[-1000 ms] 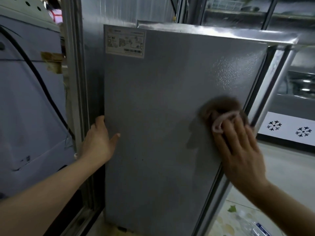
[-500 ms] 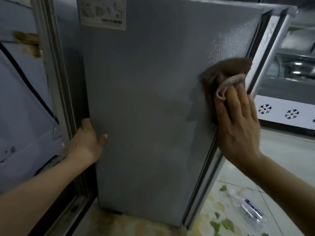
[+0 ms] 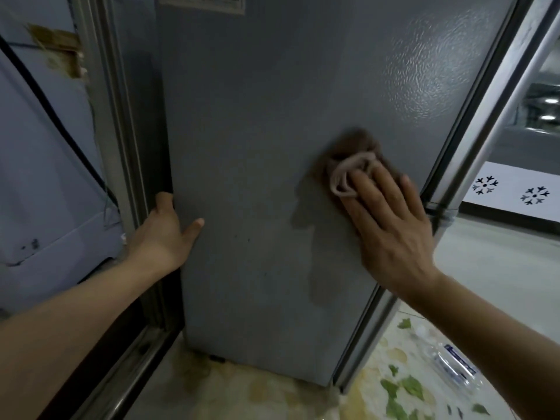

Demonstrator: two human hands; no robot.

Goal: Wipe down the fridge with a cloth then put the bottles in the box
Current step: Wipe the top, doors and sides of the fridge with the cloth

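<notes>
So the grey fridge (image 3: 272, 147) is filling most of the middle of the frame, and it's the flat side panel that's facing the camera. The right hand (image 3: 391, 234) is pressing a brown cloth (image 3: 353, 160) flat against that panel, right of centre, not far from the panel's right edge; the fingers (image 3: 375, 192) are lying spread and flat over the cloth rather than clenching it, with a paler folded edge of cloth bunching up just past the fingertips (the top of the cloth is blurry, so I can't make out its exact shape). The left hand (image 3: 165, 234) is sitting at the left edge of the fridge, middle left of the frame, fingers curling round the back corner out of sight and the thumb resting on the front of the panel. Down in the lower right corner a clear plastic bottle (image 3: 445, 362) with a blue label is lying on its side on a leaf-patterned floor covering (image 3: 394, 386), partly hidden behind the right forearm. A white sticker (image 3: 201, 3) is peeking in at the top edge, and a white panel with snowflake marks (image 3: 512, 190) is showing at the right side.
</notes>
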